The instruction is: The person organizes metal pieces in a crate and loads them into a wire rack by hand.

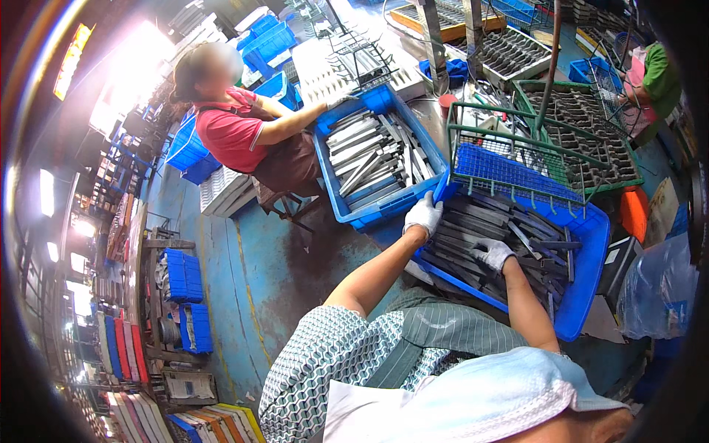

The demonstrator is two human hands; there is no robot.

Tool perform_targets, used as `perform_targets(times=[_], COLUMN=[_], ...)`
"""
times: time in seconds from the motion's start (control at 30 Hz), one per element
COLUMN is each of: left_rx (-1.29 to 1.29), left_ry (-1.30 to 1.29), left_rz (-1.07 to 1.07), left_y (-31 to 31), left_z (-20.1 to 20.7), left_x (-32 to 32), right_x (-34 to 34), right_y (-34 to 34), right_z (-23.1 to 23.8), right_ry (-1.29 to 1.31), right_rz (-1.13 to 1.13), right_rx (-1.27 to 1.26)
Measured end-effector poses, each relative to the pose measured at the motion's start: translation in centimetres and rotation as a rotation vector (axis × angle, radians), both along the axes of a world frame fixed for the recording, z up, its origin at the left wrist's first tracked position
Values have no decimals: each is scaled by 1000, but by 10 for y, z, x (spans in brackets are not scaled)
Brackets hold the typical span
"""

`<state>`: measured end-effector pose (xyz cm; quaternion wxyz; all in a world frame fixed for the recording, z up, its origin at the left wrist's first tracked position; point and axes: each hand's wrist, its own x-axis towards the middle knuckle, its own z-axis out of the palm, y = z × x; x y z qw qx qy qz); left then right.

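Note:
My left hand (pixel 424 214), in a white glove, closes over the rim where two blue crates meet. The left crate (pixel 353 215) holds many pale and grey flat metal bars (pixel 369 151). Dark metal bars (pixel 461 230) fill the right crate (pixel 591 273), lying in a loose heap. Inside it, my gloved right hand (pixel 493 255) is down on the heap, its fingers curled over some bars. Those fingertips are partly hidden among the bars.
A green wire rack (pixel 517 159) stands over the right crate's far edge. Across the left crate, a co-worker in a red shirt (pixel 229 136) touches its rim with a gloved hand. Another person in green (pixel 659 74) works at far right. Blue bins (pixel 185 273) stand at left.

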<state>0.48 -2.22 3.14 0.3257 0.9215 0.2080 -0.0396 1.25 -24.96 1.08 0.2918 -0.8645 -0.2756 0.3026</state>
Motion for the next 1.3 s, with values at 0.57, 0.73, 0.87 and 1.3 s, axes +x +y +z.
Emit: perform_targets(times=[0.57,0.73,0.87,1.3], left_rx=[-21,-25,-42,-7], left_ry=[13,12,15,31], left_rz=[-7,-9,-11,-5], left_y=[1,2,2,1], left_z=[-1,0,1,4], left_x=[2,1,2,0], right_x=[0,-1,-1,-2], right_y=[-1,-1,0,0], right_z=[-4,-6,-3,-16], right_ry=[26,-1,59,27], right_rz=[-8,-9,-24,-43], right_rx=[38,38,36,113])
